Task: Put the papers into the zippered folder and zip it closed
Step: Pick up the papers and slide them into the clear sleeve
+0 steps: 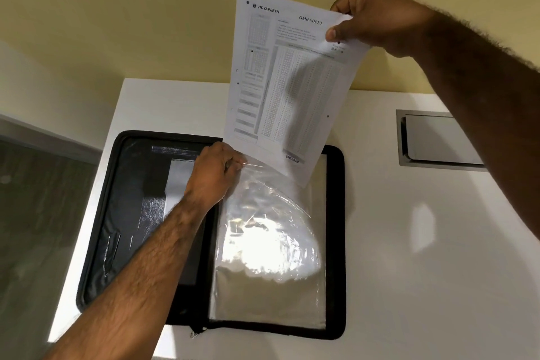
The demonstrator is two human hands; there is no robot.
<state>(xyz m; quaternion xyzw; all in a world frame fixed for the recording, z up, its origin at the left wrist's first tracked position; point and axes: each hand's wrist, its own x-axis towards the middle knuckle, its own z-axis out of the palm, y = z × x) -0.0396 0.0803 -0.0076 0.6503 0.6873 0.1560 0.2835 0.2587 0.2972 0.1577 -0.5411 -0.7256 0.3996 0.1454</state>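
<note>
Your right hand [377, 17] is raised high in front of the yellow wall [131, 9], with the arm stretched up and forward, and it pinches the top right corner of the paper [286, 82]: the thumb lies on the printed face and the curled fingers are behind the sheet. The paper (a printed form with the heading "OMR SHEET") hangs down from this grip, a little tilted, and its lower edge comes just to the top of the clear sleeve [268, 242]. I cannot tell if the lower corner is already inside the sleeve or only against it. Your left hand [216, 172] is low, the forearm reaching across the left half of the zippered folder [131, 213], and its fingers are curled and pinch the upper left edge of the clear sleeve, holding that edge lifted off the page beneath. The zippered folder lies open and flat on the white table [409, 242], with the sleeve on its right half and the zipper pull [194, 333] at the near edge. A recessed metal plate [438, 140] sits in the table, to the right of the folder and well apart from it.
</note>
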